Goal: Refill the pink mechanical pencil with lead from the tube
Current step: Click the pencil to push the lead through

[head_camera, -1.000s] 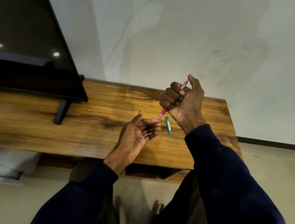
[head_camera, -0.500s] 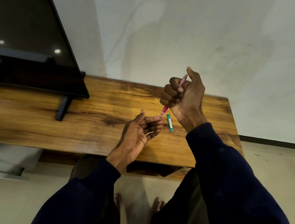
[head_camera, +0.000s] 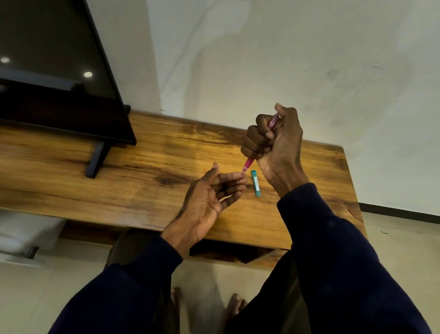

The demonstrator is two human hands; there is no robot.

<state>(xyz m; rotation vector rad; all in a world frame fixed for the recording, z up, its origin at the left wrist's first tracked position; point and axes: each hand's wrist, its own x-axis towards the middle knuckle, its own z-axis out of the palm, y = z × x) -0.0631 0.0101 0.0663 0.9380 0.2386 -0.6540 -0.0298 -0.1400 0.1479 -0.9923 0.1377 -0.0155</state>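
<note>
From my remote view, the right hand (head_camera: pixel 277 142) clenches the pink mechanical pencil (head_camera: pixel 248 166) tip-down above the wooden table (head_camera: pixel 133 175); the left hand (head_camera: pixel 211 195) lies released, palm up, fingertips at the tip. The teal lead tube (head_camera: pixel 255 183) rests on the table beside them.

The slim pink plastic mechanical pencil (head_camera: pixel 248 166) has tipped steeper; its tip now meets the left hand's fingertips (head_camera: pixel 240 179), earlier apart.

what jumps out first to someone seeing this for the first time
The right hand, fisted around a pink mechanical pencil above the wooden table, tip pointing down at the open left hand. Next, the teal lead tube lying just right of that tip, and the dark screen at far left.
</note>
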